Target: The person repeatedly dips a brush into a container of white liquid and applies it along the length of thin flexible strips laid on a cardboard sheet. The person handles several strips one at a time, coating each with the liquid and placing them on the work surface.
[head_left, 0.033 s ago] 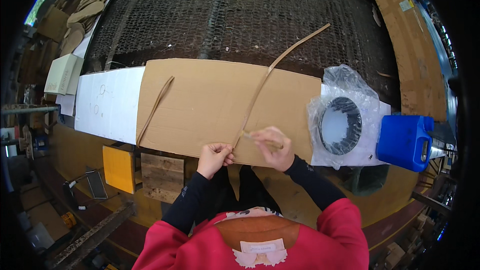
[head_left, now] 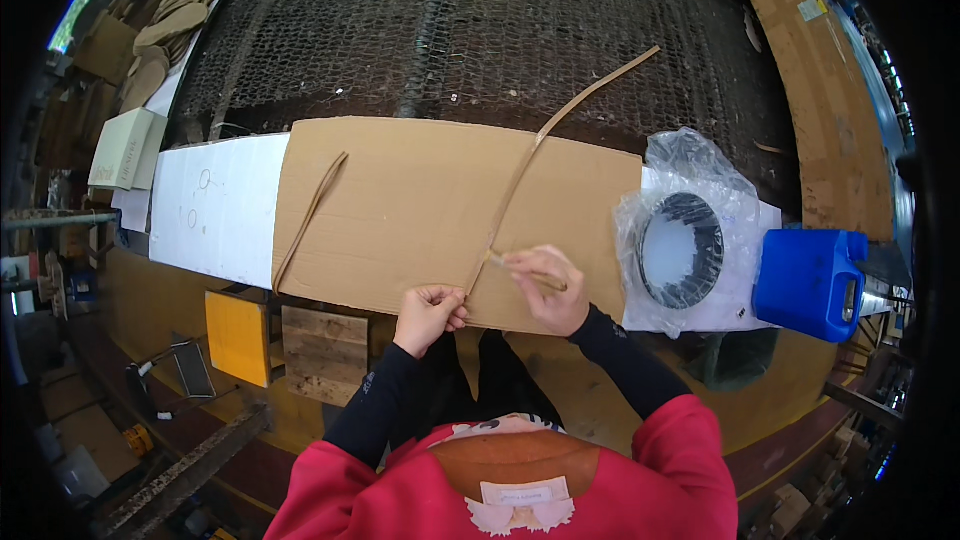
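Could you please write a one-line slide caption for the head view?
Left hand pins a long tan strip on a cardboard sheet while the right hand brushes it.

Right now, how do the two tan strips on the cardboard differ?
The long strip is pinched at its near end by the left hand, with the right hand on it; the short strip lies untouched. The long strip overhangs the cardboard sheet; the short strip stays within it. Both are thin and tan.

Both hands (head_left: 490, 300) on long tan strip (head_left: 545, 135)
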